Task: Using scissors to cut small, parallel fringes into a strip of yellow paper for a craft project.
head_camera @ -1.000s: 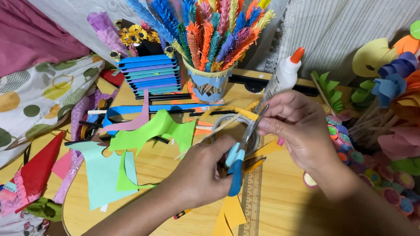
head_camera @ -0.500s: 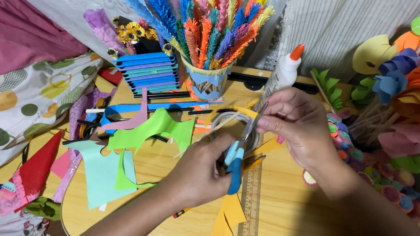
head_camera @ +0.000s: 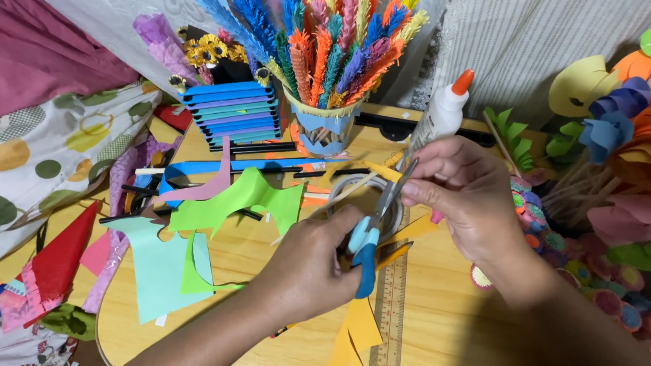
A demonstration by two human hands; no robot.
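Observation:
My left hand grips blue-handled scissors over a round wooden table. The blades point up and right toward my right hand. That hand pinches a small strip of yellow-orange paper at the blade tips. More yellow paper hangs down under the scissors. A roll of tape lies just behind the hands.
Green, teal and pink paper scraps cover the table's left. A cup of coloured paper spikes, a stack of blue sheets and a glue bottle stand at the back. Paper flowers crowd the right. A ruler lies near the front.
Both hands stay almost in place; the scissors and the yellow strip have shifted only slightly between the fingers.

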